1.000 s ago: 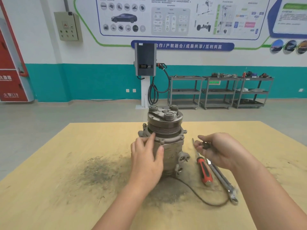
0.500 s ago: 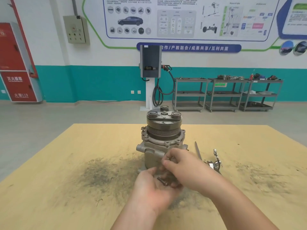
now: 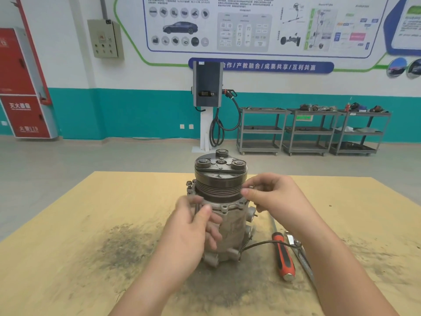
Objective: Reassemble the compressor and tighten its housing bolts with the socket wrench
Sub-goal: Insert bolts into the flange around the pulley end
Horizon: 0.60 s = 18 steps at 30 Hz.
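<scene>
- Compressor [image 3: 220,213] upright on tabletop [image 3: 91,224].
- Left hand [image 3: 193,231] at flange, pinching what may be a bolt (blurred).
- Right hand [image 3: 271,197] by pulley, fingertips pinching sth small.

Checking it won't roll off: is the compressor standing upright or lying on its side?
Upright. The compressor stands on the table with its pulley end on top and its mounting lugs at the bottom.

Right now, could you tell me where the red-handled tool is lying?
In the head view, the red-handled tool lies on the table, right of the compressor, beside a metal wrench.
</scene>
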Each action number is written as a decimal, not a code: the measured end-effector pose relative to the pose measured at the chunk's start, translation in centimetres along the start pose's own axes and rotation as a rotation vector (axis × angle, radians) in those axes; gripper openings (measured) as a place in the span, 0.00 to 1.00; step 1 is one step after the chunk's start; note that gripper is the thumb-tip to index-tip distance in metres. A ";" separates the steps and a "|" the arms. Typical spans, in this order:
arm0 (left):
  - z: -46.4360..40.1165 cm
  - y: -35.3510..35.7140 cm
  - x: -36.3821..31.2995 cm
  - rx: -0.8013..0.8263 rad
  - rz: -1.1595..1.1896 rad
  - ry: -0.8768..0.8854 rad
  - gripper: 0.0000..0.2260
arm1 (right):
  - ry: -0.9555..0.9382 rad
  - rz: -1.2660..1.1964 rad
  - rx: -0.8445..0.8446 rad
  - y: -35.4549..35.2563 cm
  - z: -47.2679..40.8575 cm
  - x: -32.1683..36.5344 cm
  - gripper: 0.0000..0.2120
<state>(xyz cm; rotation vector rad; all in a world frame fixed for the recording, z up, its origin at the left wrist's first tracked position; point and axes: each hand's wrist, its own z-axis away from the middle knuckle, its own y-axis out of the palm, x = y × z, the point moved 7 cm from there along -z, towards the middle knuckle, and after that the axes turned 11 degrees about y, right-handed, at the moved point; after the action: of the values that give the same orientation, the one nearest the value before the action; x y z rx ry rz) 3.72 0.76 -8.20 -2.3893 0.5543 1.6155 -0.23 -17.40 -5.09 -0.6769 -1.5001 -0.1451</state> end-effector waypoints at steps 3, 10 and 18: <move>-1.4 -0.1 -0.9 0.043 -0.016 0.051 0.06 | -0.013 0.074 0.022 0.4 -0.7 -0.4 0.03; -4.7 0.9 -1.5 0.257 -0.175 0.066 0.07 | -0.134 0.213 -0.075 0.6 -1.0 0.0 0.12; -5.5 1.7 -0.8 0.223 -0.315 0.146 0.08 | -0.183 0.293 0.023 0.7 -0.6 0.6 0.11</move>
<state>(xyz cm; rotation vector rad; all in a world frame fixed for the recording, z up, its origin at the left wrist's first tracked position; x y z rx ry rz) 7.43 -2.62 -5.32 -2.3005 0.3385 1.1910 0.72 -16.91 -4.70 -0.9023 -1.5548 0.1615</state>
